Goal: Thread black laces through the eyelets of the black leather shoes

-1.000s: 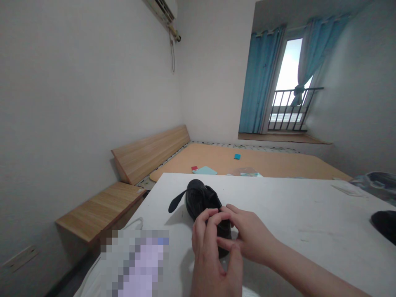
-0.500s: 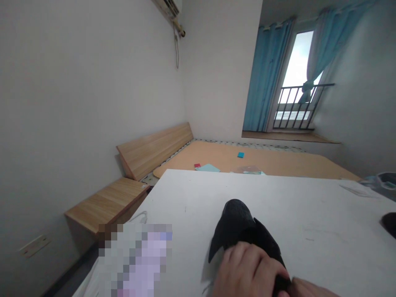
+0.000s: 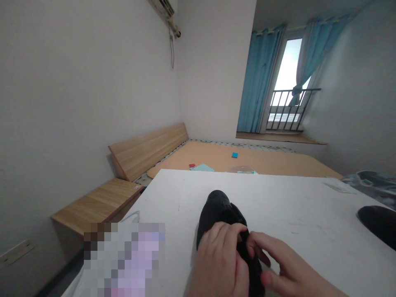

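Observation:
A black shoe (image 3: 221,216) lies on the white table (image 3: 293,198), its near end running under my hands. My left hand (image 3: 216,260) grips the shoe from above, with the fingers curled over its upper. My right hand (image 3: 287,264) reaches in from the right, fingertips pressed on the shoe's side and thumb low beside it. Much of the shoe's near part is hidden by my hands. A second dark shoe (image 3: 379,222) lies at the table's right edge, away from both hands.
A pixelated patch (image 3: 123,260) covers something white at the table's lower left. Wooden boards (image 3: 148,150) lean by the left wall. Beyond the table's far edge lies a tan bed board (image 3: 272,159) with small coloured cards. A grey bag (image 3: 371,183) sits at right.
The shoe has turned, and the flap sticking out to its left a second ago no longer shows. My hands are back around its near end, and the view has shifted slightly.

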The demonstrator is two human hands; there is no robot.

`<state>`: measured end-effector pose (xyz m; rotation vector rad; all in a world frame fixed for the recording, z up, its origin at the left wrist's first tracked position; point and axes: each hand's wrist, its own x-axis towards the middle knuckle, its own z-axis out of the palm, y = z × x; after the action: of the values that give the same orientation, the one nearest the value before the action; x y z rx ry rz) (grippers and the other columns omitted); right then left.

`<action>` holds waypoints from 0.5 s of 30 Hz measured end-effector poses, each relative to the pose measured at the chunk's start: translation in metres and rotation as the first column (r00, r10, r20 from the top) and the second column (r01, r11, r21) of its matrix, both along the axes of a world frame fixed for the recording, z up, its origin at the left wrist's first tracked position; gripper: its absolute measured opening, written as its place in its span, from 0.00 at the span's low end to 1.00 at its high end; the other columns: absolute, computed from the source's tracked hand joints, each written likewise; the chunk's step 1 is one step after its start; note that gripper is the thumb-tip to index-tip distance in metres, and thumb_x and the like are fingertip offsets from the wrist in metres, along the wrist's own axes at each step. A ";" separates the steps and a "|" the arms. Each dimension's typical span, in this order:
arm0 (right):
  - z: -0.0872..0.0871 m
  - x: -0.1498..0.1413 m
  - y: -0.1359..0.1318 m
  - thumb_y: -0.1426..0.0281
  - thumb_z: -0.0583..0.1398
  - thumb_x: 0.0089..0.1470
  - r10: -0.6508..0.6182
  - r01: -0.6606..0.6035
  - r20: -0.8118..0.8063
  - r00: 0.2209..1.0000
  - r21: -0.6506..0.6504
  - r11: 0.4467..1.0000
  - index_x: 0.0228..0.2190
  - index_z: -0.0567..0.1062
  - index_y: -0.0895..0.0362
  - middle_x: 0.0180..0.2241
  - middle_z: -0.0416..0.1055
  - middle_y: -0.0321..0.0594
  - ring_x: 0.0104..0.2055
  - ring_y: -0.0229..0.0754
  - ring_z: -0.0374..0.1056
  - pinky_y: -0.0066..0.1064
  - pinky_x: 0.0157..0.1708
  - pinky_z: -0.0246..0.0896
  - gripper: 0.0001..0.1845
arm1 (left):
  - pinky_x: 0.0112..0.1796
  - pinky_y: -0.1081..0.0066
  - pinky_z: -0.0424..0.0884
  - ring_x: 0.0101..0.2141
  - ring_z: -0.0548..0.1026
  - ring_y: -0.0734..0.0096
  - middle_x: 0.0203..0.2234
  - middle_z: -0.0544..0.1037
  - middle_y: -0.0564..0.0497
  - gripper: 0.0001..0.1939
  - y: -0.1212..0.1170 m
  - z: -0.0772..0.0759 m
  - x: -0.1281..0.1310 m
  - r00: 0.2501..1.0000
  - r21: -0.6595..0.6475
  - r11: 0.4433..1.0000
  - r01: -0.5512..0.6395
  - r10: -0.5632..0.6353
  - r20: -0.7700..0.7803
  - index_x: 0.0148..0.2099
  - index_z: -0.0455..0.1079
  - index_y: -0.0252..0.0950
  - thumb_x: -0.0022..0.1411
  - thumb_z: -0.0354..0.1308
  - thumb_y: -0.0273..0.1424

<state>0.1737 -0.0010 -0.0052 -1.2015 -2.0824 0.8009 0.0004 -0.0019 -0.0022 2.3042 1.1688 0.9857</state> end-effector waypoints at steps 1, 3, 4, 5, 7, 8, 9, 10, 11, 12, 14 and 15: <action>0.005 0.000 0.005 0.41 0.44 0.52 -0.008 0.008 -0.007 1.000 -0.007 1.000 0.27 0.66 0.53 0.25 0.66 0.38 0.27 0.42 0.61 0.31 0.28 0.58 0.30 | 0.48 0.58 0.63 0.45 0.67 0.60 0.42 0.72 0.45 0.26 0.000 -0.003 0.001 0.999 0.006 1.000 -0.019 0.019 0.033 0.52 0.63 0.35 0.49 0.43 0.21; 0.016 -0.002 0.015 0.51 0.45 0.59 -0.068 0.068 -0.024 0.997 0.018 0.998 0.29 0.66 0.54 0.26 0.65 0.37 0.29 0.41 0.62 0.32 0.31 0.60 0.22 | 0.51 0.57 0.61 0.49 0.66 0.60 0.47 0.70 0.43 0.30 0.002 -0.009 0.002 0.994 0.023 0.998 -0.052 0.050 0.093 0.56 0.59 0.34 0.48 0.43 0.20; 0.021 -0.004 0.020 0.56 0.48 0.59 -0.092 0.093 -0.022 0.995 0.054 0.994 0.33 0.67 0.53 0.30 0.67 0.38 0.32 0.42 0.63 0.34 0.35 0.61 0.16 | 0.53 0.57 0.59 0.51 0.64 0.59 0.50 0.68 0.42 0.32 0.003 -0.013 0.004 0.991 0.028 0.997 -0.071 0.067 0.117 0.58 0.57 0.33 0.48 0.44 0.20; 0.026 -0.006 0.025 0.61 0.53 0.57 -0.103 0.103 -0.007 0.995 0.096 0.990 0.38 0.68 0.53 0.35 0.68 0.40 0.38 0.43 0.64 0.36 0.40 0.61 0.10 | 0.54 0.56 0.57 0.54 0.62 0.58 0.53 0.65 0.41 0.33 0.003 -0.017 0.005 0.987 0.025 0.996 -0.089 0.085 0.137 0.59 0.55 0.33 0.47 0.44 0.20; 0.030 -0.013 0.034 0.69 0.60 0.49 -0.059 0.050 0.060 0.996 0.150 0.988 0.47 0.67 0.52 0.47 0.65 0.43 0.49 0.46 0.60 0.41 0.51 0.56 0.21 | 0.56 0.55 0.54 0.57 0.58 0.58 0.57 0.61 0.40 0.35 0.005 -0.023 0.006 0.977 -0.019 0.993 -0.117 0.119 0.175 0.61 0.52 0.32 0.47 0.44 0.20; 0.030 -0.016 0.038 0.71 0.61 0.46 -0.026 0.011 0.095 0.995 0.156 0.988 0.47 0.68 0.52 0.49 0.64 0.43 0.53 0.48 0.57 0.42 0.54 0.54 0.23 | 0.57 0.55 0.54 0.58 0.57 0.58 0.57 0.60 0.40 0.36 0.006 -0.025 0.007 0.972 -0.054 0.991 -0.124 0.133 0.195 0.61 0.50 0.32 0.47 0.44 0.20; 0.029 -0.020 0.042 0.72 0.60 0.46 -0.009 -0.010 0.120 0.993 0.157 0.988 0.45 0.71 0.52 0.50 0.64 0.43 0.54 0.49 0.56 0.44 0.54 0.53 0.21 | 0.57 0.55 0.53 0.58 0.56 0.59 0.58 0.59 0.40 0.36 0.007 -0.027 0.007 0.966 -0.088 0.988 -0.126 0.142 0.215 0.61 0.49 0.32 0.47 0.44 0.20; 0.026 -0.024 0.045 0.72 0.59 0.47 -0.009 -0.012 0.131 0.991 0.159 0.987 0.41 0.74 0.52 0.49 0.66 0.44 0.54 0.50 0.57 0.44 0.54 0.53 0.16 | 0.57 0.55 0.53 0.58 0.56 0.59 0.58 0.58 0.40 0.36 0.007 -0.029 0.008 0.961 -0.119 0.985 -0.124 0.149 0.233 0.61 0.48 0.32 0.47 0.44 0.21; 0.022 -0.026 0.048 0.71 0.58 0.50 -0.031 0.011 0.114 0.993 0.171 0.985 0.38 0.76 0.53 0.48 0.68 0.44 0.54 0.50 0.58 0.45 0.54 0.54 0.12 | 0.57 0.55 0.53 0.59 0.56 0.59 0.59 0.58 0.40 0.36 0.008 -0.030 0.008 0.957 -0.146 0.982 -0.121 0.155 0.247 0.61 0.48 0.32 0.48 0.44 0.21; 0.019 -0.028 0.051 0.70 0.56 0.52 -0.065 0.053 0.066 0.996 0.177 0.983 0.35 0.77 0.53 0.46 0.70 0.44 0.52 0.50 0.60 0.45 0.54 0.54 0.10 | 0.57 0.54 0.53 0.59 0.57 0.58 0.58 0.59 0.40 0.35 0.008 -0.032 0.008 0.954 -0.171 0.978 -0.119 0.160 0.254 0.61 0.49 0.32 0.48 0.44 0.21; 0.015 -0.026 0.054 0.66 0.53 0.55 -0.134 0.142 -0.117 0.984 0.065 0.988 0.32 0.77 0.55 0.41 0.74 0.44 0.48 0.50 0.65 0.45 0.51 0.57 0.13 | 0.57 0.53 0.54 0.58 0.57 0.57 0.57 0.60 0.39 0.33 0.009 -0.034 0.008 0.952 -0.209 0.969 -0.129 0.180 0.249 0.60 0.50 0.33 0.49 0.45 0.23; 0.015 -0.022 0.056 0.63 0.53 0.55 -0.173 0.162 -0.238 0.956 -0.065 0.985 0.32 0.77 0.56 0.39 0.75 0.43 0.45 0.50 0.68 0.45 0.49 0.59 0.15 | 0.57 0.53 0.54 0.58 0.58 0.57 0.57 0.61 0.39 0.32 0.010 -0.035 0.008 0.951 -0.218 0.966 -0.137 0.190 0.242 0.60 0.50 0.34 0.50 0.45 0.23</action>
<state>0.1514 0.0546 0.0100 -1.2195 -1.7487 0.8714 0.0084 0.0079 -0.0373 1.8803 1.2970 1.1364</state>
